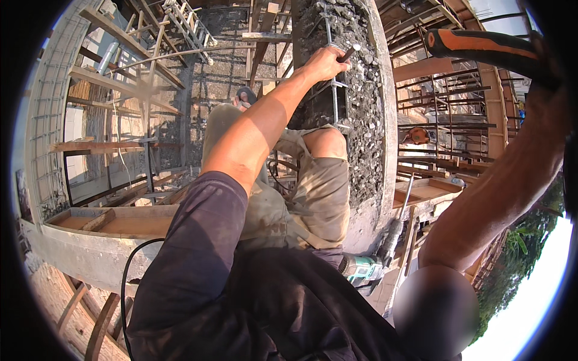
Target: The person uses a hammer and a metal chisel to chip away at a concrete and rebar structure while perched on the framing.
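My left hand [326, 64] is closed around a short dark steel chisel [345, 58], its bright end sticking out past the fingers. It is held over the broken, rubbly concrete [364, 102] of a beam, beside an exposed rebar [335, 99]. Raised at the far right, my right hand [546, 81] grips what looks like a hammer with an orange-and-black handle [481, 49]. Its head cannot be made out at the dark rim, and that hand is partly in shadow. My bent knee [326, 143] rests against the beam's left side.
A teal power drill [360, 269] with a long bit lies near my right hip. Wooden formwork [114, 222] and a rebar mesh [45, 138] stand at the left. Timber props [265, 36] and steel bars [445, 90] cross the drops beside the beam. A black cable [127, 271] hangs at lower left.
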A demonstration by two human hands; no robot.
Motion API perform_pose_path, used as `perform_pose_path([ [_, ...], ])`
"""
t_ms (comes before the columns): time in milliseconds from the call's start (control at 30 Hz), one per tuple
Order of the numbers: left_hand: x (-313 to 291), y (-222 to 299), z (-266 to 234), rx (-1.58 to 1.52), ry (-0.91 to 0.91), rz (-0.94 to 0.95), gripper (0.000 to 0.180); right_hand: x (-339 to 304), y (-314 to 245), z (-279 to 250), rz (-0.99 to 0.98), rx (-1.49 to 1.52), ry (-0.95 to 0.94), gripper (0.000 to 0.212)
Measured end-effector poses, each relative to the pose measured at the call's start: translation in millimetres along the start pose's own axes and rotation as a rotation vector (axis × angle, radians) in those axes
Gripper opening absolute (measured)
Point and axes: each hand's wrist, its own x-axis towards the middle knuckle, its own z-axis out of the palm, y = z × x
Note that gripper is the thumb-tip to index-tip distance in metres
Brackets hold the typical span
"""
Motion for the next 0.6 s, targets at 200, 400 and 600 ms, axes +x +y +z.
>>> perform_pose_path([
  [200, -4.1, 0.5, 5.4, -0.034, -0.003, -0.069, 0.031, -153.4, 171.8, 78.8, 0.636, -0.349, -0.517, 0.035],
  [400, 1.9, -11.0, -3.4, -0.019, 0.04, -0.042, 0.027, -127.0, 42.4, 45.9, 0.663, 0.255, -0.374, 0.027],
  [600, -0.6, 2.9, 5.7, -0.066, 0.008, -0.025, 0.025, -50.5, -1.4, 7.9, -0.014, 0.48, -0.088, 0.021],
])
